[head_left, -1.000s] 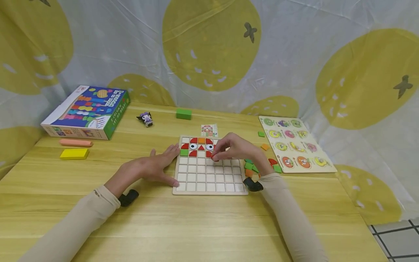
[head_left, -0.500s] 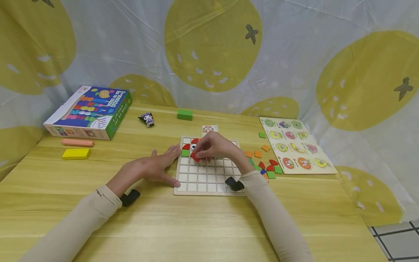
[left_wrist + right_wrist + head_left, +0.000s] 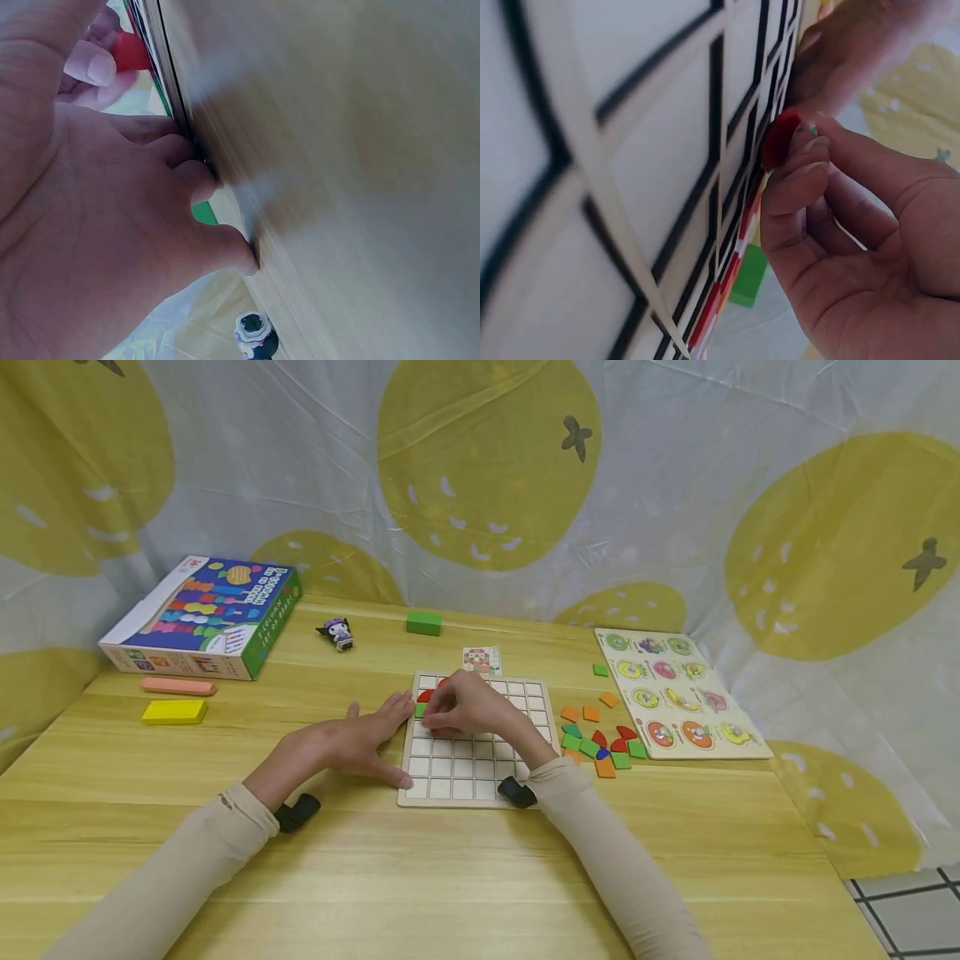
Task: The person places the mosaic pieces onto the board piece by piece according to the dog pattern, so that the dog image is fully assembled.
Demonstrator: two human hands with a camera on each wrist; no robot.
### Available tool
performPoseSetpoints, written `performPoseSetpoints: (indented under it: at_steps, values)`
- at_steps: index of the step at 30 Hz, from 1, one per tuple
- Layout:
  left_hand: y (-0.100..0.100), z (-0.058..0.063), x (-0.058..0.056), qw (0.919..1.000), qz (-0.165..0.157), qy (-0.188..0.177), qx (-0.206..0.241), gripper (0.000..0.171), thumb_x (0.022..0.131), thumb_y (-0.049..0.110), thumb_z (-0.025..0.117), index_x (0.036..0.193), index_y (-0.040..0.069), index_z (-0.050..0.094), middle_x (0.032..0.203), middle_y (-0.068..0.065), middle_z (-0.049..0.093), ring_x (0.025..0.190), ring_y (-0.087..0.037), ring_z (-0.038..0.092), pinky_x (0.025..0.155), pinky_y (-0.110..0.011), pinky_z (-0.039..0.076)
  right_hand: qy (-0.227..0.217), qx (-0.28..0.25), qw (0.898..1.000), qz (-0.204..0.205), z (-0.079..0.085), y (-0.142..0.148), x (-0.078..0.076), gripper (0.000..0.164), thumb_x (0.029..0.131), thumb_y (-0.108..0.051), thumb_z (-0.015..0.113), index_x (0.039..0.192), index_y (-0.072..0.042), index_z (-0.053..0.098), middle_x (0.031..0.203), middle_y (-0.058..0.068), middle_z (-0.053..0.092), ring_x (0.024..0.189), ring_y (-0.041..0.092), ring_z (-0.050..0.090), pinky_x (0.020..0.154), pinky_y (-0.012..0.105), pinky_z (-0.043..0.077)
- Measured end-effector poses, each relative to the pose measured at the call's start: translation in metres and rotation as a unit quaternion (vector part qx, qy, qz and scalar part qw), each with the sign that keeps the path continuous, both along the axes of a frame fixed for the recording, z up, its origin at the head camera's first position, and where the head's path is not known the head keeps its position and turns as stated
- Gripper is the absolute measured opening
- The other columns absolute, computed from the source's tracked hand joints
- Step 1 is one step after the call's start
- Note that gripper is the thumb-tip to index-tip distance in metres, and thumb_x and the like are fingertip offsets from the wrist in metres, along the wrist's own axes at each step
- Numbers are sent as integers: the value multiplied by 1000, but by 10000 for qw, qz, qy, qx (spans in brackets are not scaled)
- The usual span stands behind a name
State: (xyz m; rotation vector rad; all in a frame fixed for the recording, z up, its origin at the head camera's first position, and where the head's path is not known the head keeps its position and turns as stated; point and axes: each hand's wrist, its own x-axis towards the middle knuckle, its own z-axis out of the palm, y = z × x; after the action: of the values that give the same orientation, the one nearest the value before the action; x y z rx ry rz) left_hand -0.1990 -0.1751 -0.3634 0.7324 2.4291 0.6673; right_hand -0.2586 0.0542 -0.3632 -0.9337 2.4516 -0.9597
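My left hand [image 3: 352, 743] rests at the left edge of a wooden grid board [image 3: 441, 768], its fingers reaching along the rim and its thumb at the near corner. Over the board's upper left squares, my right hand [image 3: 480, 706] pinches a small red tile [image 3: 782, 139] between thumb and fingertips. The right wrist view shows that tile close against the grid; in the left wrist view, the red tile [image 3: 132, 51] also shows between the fingertips. A green square tile [image 3: 421, 710] lies just beyond these fingertips. Most of the red pattern behind the right hand is hidden.
Loose green, orange, red and blue tiles [image 3: 590, 748] lie right of the board, beside a fruit puzzle board [image 3: 712, 745]. A small pattern card [image 3: 482, 660] lies behind the grid. A toy box [image 3: 202, 618], yellow block [image 3: 174, 712], figurine [image 3: 337, 633] and green block [image 3: 423, 623] stand farther left.
My right hand has moved left across the board with the red tile, from right of the pattern to below the green square at the left. My left hand has stayed at the edge.
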Motion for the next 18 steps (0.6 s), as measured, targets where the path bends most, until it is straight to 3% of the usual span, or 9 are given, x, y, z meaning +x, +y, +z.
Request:
performPoseSetpoints:
  at_steps: [7, 12, 18]
  values:
    - [-3, 1, 0, 9998, -18, -44, 173, 125, 92, 56, 83, 170, -5, 7, 180, -23, -6, 166, -43, -8, 120, -81, -10, 32, -53, 10000, 50, 3, 3, 1, 17, 97, -7, 81, 112, 1, 81, 85, 5, 78, 70, 11, 68, 70, 21, 55]
    - [-2, 0, -1, 9999, 11, -68, 114, 127, 90, 57, 84, 171, -4, 8, 180, -22, -6, 166, -42, -8, 121, -80, -11, 257, 87, 9991, 332, 4, 10, -1, 19, 91, 1, 85, 109, 0, 82, 83, 3, 72, 71, 13, 64, 68, 19, 53]
    - [-2, -2, -2, 10000, 33, -21, -57, 123, 94, 52, 83, 171, -4, 6, 180, -22, -6, 166, -41, -8, 121, -80, -9, 700, 268, 9960, 490, 0, 4, 0, 11, 89, -2, 88, 99, -2, 83, 82, 2, 71, 74, 10, 61, 68, 19, 51]
